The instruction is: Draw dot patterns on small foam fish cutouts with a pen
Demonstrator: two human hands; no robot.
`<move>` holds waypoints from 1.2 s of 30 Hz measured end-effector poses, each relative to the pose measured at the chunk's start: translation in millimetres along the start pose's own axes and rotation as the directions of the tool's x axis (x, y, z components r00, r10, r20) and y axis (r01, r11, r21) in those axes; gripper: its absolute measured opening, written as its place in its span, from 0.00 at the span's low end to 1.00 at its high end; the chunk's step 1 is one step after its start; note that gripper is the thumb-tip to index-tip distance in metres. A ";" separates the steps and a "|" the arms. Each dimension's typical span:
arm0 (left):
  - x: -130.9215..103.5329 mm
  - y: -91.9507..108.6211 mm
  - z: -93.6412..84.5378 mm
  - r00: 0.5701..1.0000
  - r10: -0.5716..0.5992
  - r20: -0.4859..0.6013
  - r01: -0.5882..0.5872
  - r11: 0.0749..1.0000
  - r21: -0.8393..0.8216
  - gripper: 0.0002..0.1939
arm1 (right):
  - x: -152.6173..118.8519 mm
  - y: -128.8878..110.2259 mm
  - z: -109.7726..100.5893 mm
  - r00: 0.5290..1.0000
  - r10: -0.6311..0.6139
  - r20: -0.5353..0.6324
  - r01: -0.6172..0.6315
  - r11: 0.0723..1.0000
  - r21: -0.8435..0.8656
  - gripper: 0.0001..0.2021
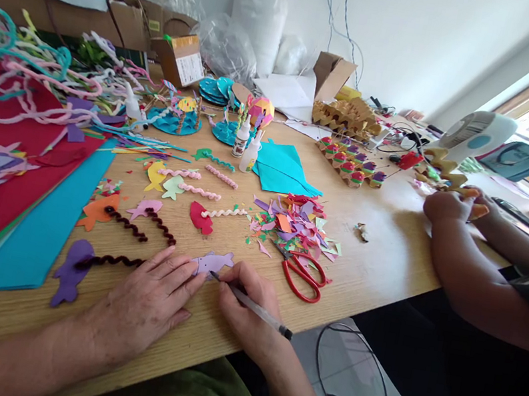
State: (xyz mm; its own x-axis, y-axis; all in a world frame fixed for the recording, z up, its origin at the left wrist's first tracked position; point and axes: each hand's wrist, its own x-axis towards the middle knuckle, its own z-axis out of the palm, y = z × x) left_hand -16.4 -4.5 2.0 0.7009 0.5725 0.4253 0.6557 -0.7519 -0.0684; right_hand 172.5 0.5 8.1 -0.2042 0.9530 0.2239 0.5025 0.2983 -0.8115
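Note:
A small lilac paper fish lies flat on the wooden table. My left hand rests palm down with its fingers stretched over the fish's left end. In my right hand is a black-capped clear pen, its tip touching or just above the fish's lower edge. Left of my left hand lies a purple paper fish with a dark brown curled pipe cleaner. Orange, pink and red paper fish lie beyond, several with curled pipe cleaners. Red-handled scissors lie right of my right hand.
Paper scraps are piled beyond the scissors. Glue bottles stand by blue paper. Coloured sheets and tangled pipe cleaners cover the left side. Another person's hands work at the right, near painted egg cartons.

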 end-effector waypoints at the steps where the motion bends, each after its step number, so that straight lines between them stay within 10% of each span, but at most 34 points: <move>1: -0.3 0.3 0.5 1.000 -0.011 -0.002 0.011 1.000 -0.006 0.15 | 0.0 0.2 0.1 1.000 -0.004 0.000 0.004 1.000 0.003 0.05; 36: -0.5 -3.9 -2.6 0.999 0.026 0.044 -0.026 1.000 0.009 0.14 | 0.9 -0.5 -0.5 1.000 0.014 0.009 -0.014 1.000 -0.011 0.05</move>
State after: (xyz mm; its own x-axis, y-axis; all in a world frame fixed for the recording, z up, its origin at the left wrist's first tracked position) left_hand -20.1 -2.7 4.4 0.7293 0.5667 0.3834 0.6395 -0.7638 -0.0875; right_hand 172.5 1.2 9.0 -0.2044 0.9565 0.2079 0.5149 0.2857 -0.8082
